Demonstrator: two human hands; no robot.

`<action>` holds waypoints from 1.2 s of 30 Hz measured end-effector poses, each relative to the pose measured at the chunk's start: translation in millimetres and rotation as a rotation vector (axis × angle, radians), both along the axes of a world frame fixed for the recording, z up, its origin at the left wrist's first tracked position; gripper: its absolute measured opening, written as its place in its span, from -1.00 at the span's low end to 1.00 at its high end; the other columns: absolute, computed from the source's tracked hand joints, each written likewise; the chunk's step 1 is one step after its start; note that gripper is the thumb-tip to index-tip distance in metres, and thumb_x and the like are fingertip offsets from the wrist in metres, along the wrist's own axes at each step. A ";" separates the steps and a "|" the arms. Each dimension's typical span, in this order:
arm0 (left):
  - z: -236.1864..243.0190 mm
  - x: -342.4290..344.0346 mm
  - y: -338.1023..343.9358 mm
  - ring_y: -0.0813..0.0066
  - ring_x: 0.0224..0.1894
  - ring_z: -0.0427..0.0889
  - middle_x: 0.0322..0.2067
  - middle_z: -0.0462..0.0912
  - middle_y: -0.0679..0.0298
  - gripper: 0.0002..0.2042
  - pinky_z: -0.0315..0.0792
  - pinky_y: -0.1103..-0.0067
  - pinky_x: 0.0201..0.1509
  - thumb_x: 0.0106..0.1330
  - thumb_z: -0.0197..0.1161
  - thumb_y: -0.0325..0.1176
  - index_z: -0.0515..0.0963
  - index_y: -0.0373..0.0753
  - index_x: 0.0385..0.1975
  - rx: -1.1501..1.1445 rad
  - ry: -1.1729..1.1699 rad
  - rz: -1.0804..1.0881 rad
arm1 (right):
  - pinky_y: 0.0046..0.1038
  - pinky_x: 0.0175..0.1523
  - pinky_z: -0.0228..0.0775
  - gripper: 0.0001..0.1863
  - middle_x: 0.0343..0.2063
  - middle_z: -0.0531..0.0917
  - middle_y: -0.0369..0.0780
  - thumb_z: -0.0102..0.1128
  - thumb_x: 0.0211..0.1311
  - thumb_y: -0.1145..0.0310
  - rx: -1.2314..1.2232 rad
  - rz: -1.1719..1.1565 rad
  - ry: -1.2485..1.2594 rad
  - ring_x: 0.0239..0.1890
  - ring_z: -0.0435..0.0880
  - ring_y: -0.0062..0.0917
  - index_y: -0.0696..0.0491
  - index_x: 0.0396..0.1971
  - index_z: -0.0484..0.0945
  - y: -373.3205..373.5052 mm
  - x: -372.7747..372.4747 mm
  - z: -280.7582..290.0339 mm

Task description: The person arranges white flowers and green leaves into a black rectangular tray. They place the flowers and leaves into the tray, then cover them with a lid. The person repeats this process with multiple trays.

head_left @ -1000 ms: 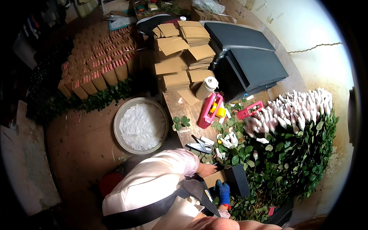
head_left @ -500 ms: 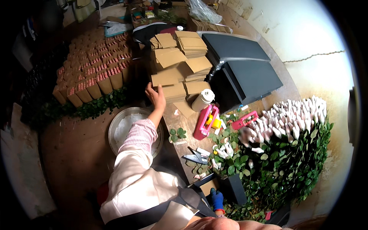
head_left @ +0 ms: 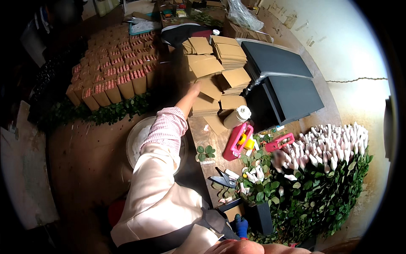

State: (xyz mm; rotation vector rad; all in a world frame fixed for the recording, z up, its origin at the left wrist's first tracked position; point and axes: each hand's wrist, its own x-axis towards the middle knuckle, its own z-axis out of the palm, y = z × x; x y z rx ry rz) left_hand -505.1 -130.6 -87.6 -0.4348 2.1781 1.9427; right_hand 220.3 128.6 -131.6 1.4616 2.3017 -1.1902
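My left hand [head_left: 194, 89] reaches out to the stacks of brown cardboard sheets. Its fingers, slightly blurred, are closed at the left edge of a tilted top sheet [head_left: 210, 89], and their tips are partly hidden. Close to my body, my right hand [head_left: 241, 226] wears a blue glove. It sits low beside a dark open box-like holder [head_left: 263, 219], against a brown card piece [head_left: 234, 211] inside it. The gloved fingers look curled, though what they grip is hard to make out.
Dark-handled scissors [head_left: 224, 179], a pink tape dispenser [head_left: 237, 143] and a white bottle [head_left: 237, 117] stand on the table. Pale wrapped flower buds [head_left: 325, 148] with leafy stems are massed at right. Paper-wrapped bunches [head_left: 112, 80] fill the far left. A round tub [head_left: 134, 142] lies below my left arm.
My left hand has moved slightly farther out, and its fingers now close at the top sheet, which has turned and tilted. The whole view has shifted; my right hand stays by the dark holder.
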 end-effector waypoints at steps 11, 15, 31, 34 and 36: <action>46.8 56.7 99.0 0.25 0.17 0.47 0.26 0.40 -0.02 -0.22 0.38 0.41 0.21 0.30 0.27 0.13 0.20 -0.23 0.39 0.305 0.242 -0.276 | -0.37 -0.37 0.39 -0.51 -0.64 0.62 -0.22 0.35 0.24 -0.03 0.039 -0.018 0.020 -0.58 0.50 -0.54 0.14 -0.58 0.61 -5.4 1.5 14.5; 103.1 50.1 123.3 0.06 0.47 0.03 0.47 0.02 -0.04 0.00 -0.02 0.15 0.47 0.15 0.24 0.35 0.06 -0.12 0.49 0.540 -0.166 -0.231 | -0.38 -0.36 0.38 -0.52 -0.64 0.62 -0.23 0.37 0.24 -0.01 0.018 -0.046 0.013 -0.58 0.47 -0.55 0.14 -0.58 0.60 -8.3 -0.2 15.5; 107.5 31.1 139.5 -0.05 0.34 0.14 0.40 0.01 0.12 0.16 0.44 0.00 0.08 -0.01 0.52 -0.06 -0.30 0.14 0.47 0.624 -0.268 0.004 | -0.41 -0.44 0.45 -0.53 -0.65 0.66 -0.18 0.36 0.25 0.00 -0.224 -0.194 -0.009 -0.63 0.61 -0.53 0.17 -0.53 0.60 -7.7 1.7 20.1; 80.8 21.1 125.5 0.05 0.15 0.25 0.24 0.14 0.17 -0.37 0.47 0.14 -0.07 0.05 0.48 -0.18 0.31 0.03 0.12 0.742 -0.250 -0.053 | -0.31 -0.29 0.48 -0.45 -0.59 0.68 -0.15 0.29 0.22 -0.16 -0.108 -0.050 -0.092 -0.50 0.66 -0.44 0.13 -0.50 0.63 9.3 15.7 -13.5; 79.7 51.6 120.7 0.24 0.07 0.37 0.13 0.33 0.16 -0.45 0.45 0.26 -0.04 0.07 0.43 -0.19 0.38 -0.10 0.06 0.784 -0.154 -0.100 | -0.30 -0.27 0.46 -0.45 -0.57 0.67 -0.13 0.30 0.20 -0.17 -0.166 -0.156 -0.107 -0.51 0.65 -0.36 0.11 -0.51 0.62 2.7 14.1 -13.9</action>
